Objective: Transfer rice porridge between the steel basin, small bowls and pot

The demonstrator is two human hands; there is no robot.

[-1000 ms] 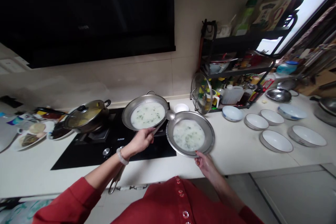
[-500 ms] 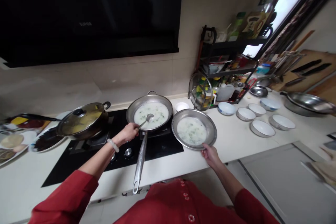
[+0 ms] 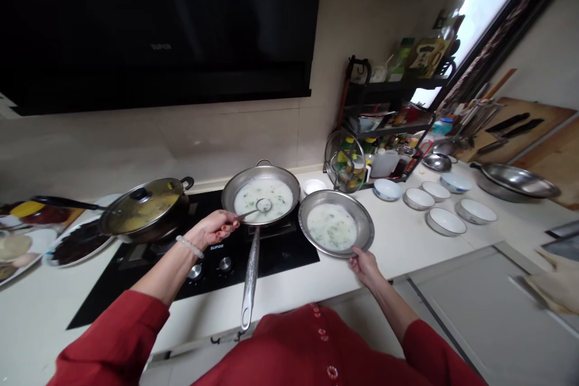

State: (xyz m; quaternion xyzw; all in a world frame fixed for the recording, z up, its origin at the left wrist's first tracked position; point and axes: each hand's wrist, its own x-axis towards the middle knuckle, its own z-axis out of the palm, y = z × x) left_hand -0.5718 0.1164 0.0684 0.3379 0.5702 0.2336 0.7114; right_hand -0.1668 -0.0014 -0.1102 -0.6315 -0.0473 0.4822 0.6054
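My left hand (image 3: 218, 227) is closed round the handle of a ladle (image 3: 263, 205), whose bowl is over the white soup with green bits in a steel frying pan (image 3: 229, 196). That pan stands on the black gas hob (image 3: 280, 259), its long handle pointing toward me. With my right hand (image 3: 364, 265) I grip the near rim of a wide metal basin (image 3: 365, 226). The basin also holds white soup with green flecks and sits right beside the pan, tilted slightly. Whether the basin rests on the counter cannot be told.
On the left burner stands a lidded pan (image 3: 145, 211) of yellowish food, beside a plate of dark food (image 3: 79, 241). Several small bowls (image 3: 446, 221) are on the right counter. A glass lid (image 3: 340, 157) leans by the spice rack (image 3: 393, 84); a small white bowl (image 3: 313, 186) stands behind the basin.
The ladle has shifted slightly in the pan and my left hand has turned, showing more of the fingers. My right hand still holds the basin. The view has swung a little to the right.
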